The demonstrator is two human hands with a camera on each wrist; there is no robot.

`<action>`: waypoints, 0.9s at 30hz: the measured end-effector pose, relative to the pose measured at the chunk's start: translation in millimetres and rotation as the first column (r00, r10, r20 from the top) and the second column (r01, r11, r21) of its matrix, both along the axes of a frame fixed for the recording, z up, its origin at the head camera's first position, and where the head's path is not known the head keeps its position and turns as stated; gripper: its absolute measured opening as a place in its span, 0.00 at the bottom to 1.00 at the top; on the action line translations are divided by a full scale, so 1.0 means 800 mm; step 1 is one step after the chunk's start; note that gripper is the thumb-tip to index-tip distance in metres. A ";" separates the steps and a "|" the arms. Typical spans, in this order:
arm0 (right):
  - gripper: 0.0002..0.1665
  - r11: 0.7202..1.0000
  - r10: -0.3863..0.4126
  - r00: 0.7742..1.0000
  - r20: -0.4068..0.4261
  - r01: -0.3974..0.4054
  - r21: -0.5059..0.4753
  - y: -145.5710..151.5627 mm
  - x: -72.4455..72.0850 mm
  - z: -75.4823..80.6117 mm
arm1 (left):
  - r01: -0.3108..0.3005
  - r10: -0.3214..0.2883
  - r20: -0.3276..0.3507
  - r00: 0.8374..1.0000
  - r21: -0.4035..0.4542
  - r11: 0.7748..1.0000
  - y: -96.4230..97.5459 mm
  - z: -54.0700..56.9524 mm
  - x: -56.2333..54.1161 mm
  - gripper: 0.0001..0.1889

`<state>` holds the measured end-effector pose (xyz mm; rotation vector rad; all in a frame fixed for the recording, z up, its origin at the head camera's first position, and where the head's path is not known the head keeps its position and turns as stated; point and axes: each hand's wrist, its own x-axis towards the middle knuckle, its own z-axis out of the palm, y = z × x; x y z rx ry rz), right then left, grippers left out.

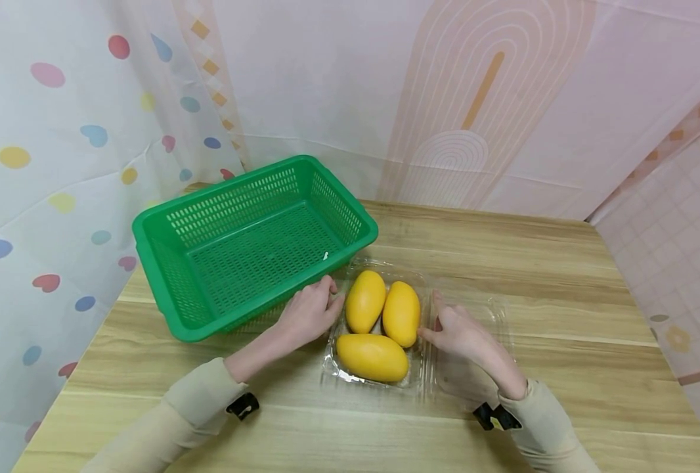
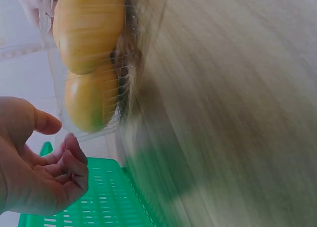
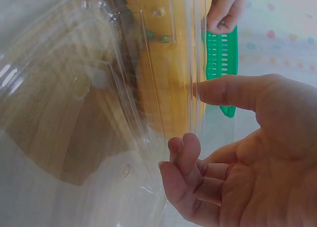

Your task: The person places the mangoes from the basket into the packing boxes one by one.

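Three yellow mangoes point(image 1: 373, 358) lie in the base of a clear plastic clamshell box point(image 1: 333, 376). Its clear lid point(image 1: 465, 374) is folded out flat to the right. My left hand point(image 1: 310, 309) is beside the box's left edge, between it and the green basket. In the left wrist view, the left hand's fingers point(image 2: 74, 162) are loosely bent, with a gap between thumb and fingertips. My right hand point(image 1: 462, 332) is over the hinge side, index finger stretched along it. In the right wrist view its thumb point(image 3: 228, 93) lies right at the box rim.
A green perforated plastic basket point(image 1: 255, 305) stands at the back left, with a small white scrap point(image 1: 326, 255) on its near side. The wooden table point(image 1: 563, 315) meets patterned curtains point(image 1: 338, 79) at the back and sides.
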<state>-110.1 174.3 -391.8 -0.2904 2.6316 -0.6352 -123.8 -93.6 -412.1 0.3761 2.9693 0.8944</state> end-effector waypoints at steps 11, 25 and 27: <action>0.49 0.996 -0.012 0.999 -0.049 0.008 -0.087 0.014 -0.003 0.002 | 0.055 -0.057 0.059 0.997 0.038 0.998 0.000 -0.001 0.000 0.10; 0.28 0.976 -0.194 0.972 -0.131 0.205 0.071 0.103 -0.004 0.018 | 0.039 -0.045 0.111 0.993 0.055 0.998 -0.001 -0.001 0.001 0.11; 0.28 0.970 -0.202 0.972 -0.116 0.215 0.113 0.117 -0.004 0.017 | 0.037 -0.044 0.121 0.992 0.060 0.998 -0.001 -0.001 0.001 0.11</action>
